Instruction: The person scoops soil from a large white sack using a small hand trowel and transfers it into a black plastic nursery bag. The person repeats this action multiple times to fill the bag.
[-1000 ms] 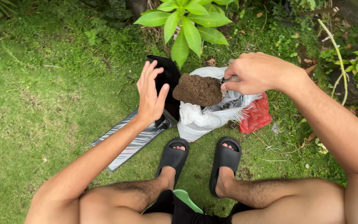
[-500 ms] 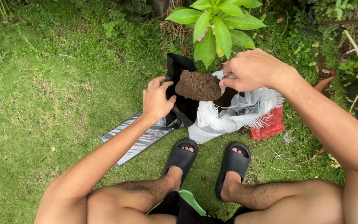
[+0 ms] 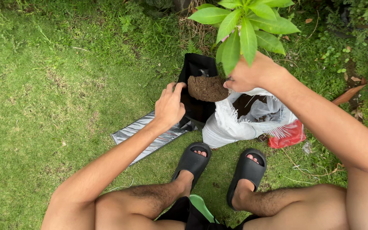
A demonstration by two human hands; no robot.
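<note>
A heap of soil (image 3: 207,88) sits on a scoop held over the mouth of a black bag (image 3: 199,91), which stands upright on the grass (image 3: 64,85). The soil is dark brown, crumbly and piled in a rounded mound; the scoop under it is almost wholly hidden, so its shape cannot be told. The right hand (image 3: 248,74) is closed around the scoop's handle at the mound's right edge, knuckles up. The left hand (image 3: 170,106) grips the black bag's left rim, fingers curled over the edge and holding it open.

Just right of the black bag, touching it, a white sack (image 3: 231,123) slumps with its top rolled down and frayed; dark soil shows inside. A red bag (image 3: 288,135) lies crumpled against the sack's right side. A silver sheet (image 3: 139,136) lies flat on the grass to the left, running under the black bag.

A plant (image 3: 245,25) with broad green leaves hangs over the scene from the top and covers part of the right hand and the bag's far rim. Nearer the person, two feet in black slippers (image 3: 190,162) rest on the grass just below the sack, with bare knees at the bottom edge. A dry leaf (image 3: 348,94) lies among weeds at right.
</note>
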